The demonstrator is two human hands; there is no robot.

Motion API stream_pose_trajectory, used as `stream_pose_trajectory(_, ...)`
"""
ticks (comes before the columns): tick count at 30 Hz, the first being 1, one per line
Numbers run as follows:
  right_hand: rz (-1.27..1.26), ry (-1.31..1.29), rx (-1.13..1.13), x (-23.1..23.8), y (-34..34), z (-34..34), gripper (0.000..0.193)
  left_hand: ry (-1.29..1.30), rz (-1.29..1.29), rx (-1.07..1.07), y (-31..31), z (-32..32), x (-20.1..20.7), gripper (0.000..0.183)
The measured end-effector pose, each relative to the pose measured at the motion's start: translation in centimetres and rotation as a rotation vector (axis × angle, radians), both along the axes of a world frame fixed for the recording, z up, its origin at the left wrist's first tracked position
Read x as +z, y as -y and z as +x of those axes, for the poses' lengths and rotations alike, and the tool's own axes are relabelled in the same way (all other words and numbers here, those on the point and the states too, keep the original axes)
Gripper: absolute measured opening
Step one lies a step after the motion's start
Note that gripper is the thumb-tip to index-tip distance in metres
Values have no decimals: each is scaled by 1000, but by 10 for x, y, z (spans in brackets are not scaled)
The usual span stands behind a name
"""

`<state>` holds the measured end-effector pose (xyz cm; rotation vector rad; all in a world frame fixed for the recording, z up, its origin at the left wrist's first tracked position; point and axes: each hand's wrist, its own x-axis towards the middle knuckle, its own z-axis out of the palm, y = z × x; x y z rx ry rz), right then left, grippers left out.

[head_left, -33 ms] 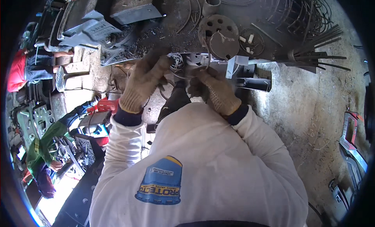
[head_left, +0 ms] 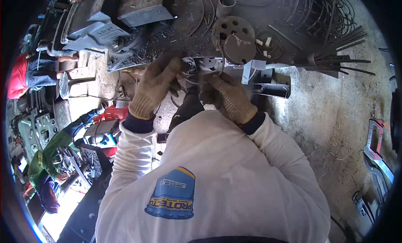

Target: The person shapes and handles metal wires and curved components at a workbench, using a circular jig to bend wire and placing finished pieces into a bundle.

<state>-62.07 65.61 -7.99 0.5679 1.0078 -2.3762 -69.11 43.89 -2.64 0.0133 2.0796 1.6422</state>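
From the head view, the one printed mark in sight is a blue and yellow bucket-shaped emblem point(head_left: 171, 195) on the front of the person's white long-sleeved shirt point(head_left: 217, 180), low in the picture and seen upside down; a red and grey flat case point(head_left: 377, 144) lies at the right rim on the concrete floor. Both hands wear knitted beige work gloves with dark cuffs. The left hand point(head_left: 155, 90) is curled shut around the left end of a thin bent metal wire piece point(head_left: 200, 74), and the right hand point(head_left: 228, 96) has its fingers closed on the right part of it. The wire piece is dull grey, slim and curved, partly hidden by the gloves, held above a dirty steel workbench point(head_left: 176, 38) just in front of a round perforated steel disc point(head_left: 233, 33). Its long axis runs roughly left to right between the two hands. A bundle of thin dark rods point(head_left: 339, 54) fans out to the right of the disc.
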Motion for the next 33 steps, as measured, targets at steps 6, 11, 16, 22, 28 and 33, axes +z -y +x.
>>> stream_pose_trajectory(6, -210, 77, -24, 6, 12, -11, 35, -76, 10, -42, -11, -39, -11, 41)
stream_pose_trajectory(11, -281, -14, -54, -7, 19, -21, 35, -82, 9, -122, -15, -72, -7, 35)
stream_pose_trajectory(16, -107, 9, -116, -4, 19, -23, 33, 30, 42, -116, -7, -66, -5, 30)
stream_pose_trajectory(22, 59, -35, -165, -8, 18, -14, 27, 3, -8, -159, 17, -38, -23, 28)
stream_pose_trajectory(28, 151, -66, 26, 22, 39, -12, 27, -44, 185, 92, 26, -12, -6, 29)
stream_pose_trajectory(33, -135, 44, -142, 16, 51, -11, 30, -249, 89, -45, -3, -69, -3, 30)
